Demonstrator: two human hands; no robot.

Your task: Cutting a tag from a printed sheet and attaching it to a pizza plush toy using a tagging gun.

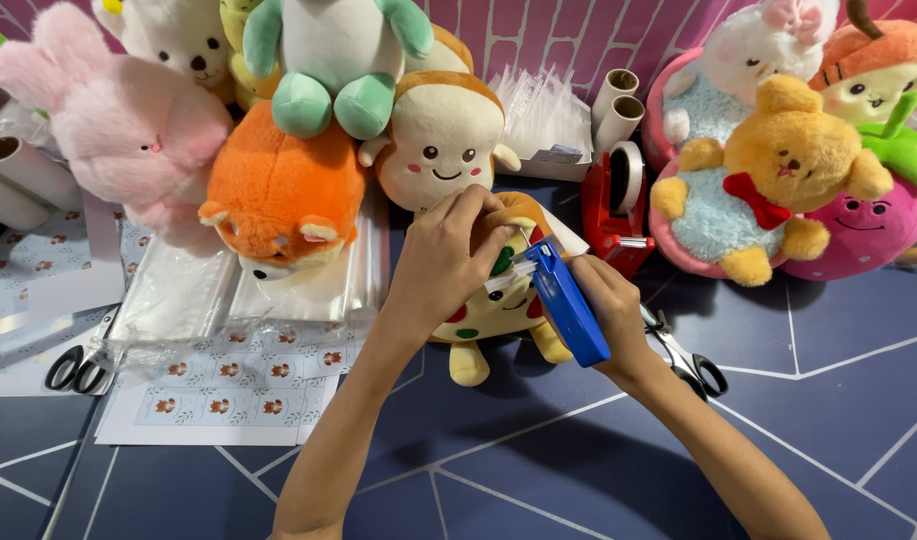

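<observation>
Near the middle of the dark blue floor mat [819, 400] with its pale line pattern, the left hand [447, 262] is clamped over the top of a small yellow pizza-slice plush toy [491, 318], fingers curled round its brown crust edge. The right hand [601, 300] grasps a blue tagging gun [567, 298], whose white nose presses against the toy just beside the left fingertips (the needle itself is too small to make out). The toy lies on its back, its yellow feet pointing toward the near edge of the mat.

Just behind the right wrist lies a pair of black-handled scissors [691, 362], and beyond them, toward the far edge, stands a red tape dispenser [615, 205] with two cardboard tubes [615, 105] behind it. A toast-shaped plush [441, 140] sits directly beyond the left hand, with an orange fox plush [279, 195] beside it, a pink rabbit plush [119, 130] further left and a green-and-white plush [334, 60] on top. Toward the far right corner are a yellow bear plush with a red bow [784, 165] and a pink strawberry plush [869, 225]. At the left, clear plastic bags [194, 290] rest on printed sticker sheets [229, 395], and a second pair of scissors [79, 368] lies near the left edge.
</observation>
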